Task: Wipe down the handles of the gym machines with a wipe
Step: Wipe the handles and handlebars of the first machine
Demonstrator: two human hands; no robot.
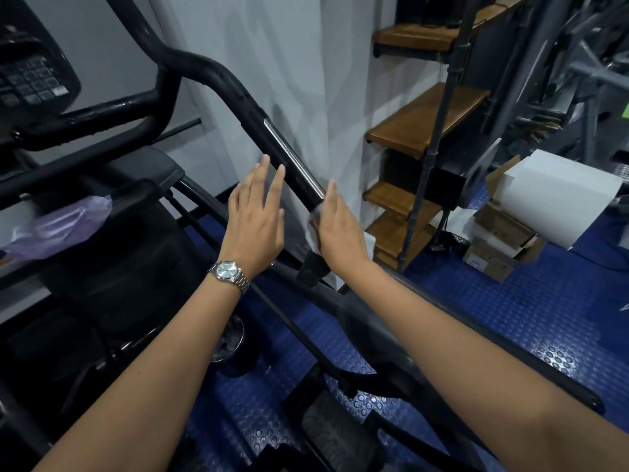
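Note:
A black machine handle (pixel 272 131) with a chrome strip runs diagonally from upper left down to its end cap low at centre. My right hand (pixel 337 226) presses a white wipe (pixel 315 229) against the lower part of the handle; the wipe is mostly hidden under the palm. My left hand (pixel 257 216), with a silver watch on the wrist, hovers just left of the handle with fingers spread and nothing in it.
The machine's console (pixel 30 73) with a keypad sits at upper left. A purple plastic bag (pixel 58 229) lies on the machine at left. Wooden shelves (pixel 429 114) stand to the right, with cardboard boxes (pixel 510 233) on the blue studded floor (pixel 476 318).

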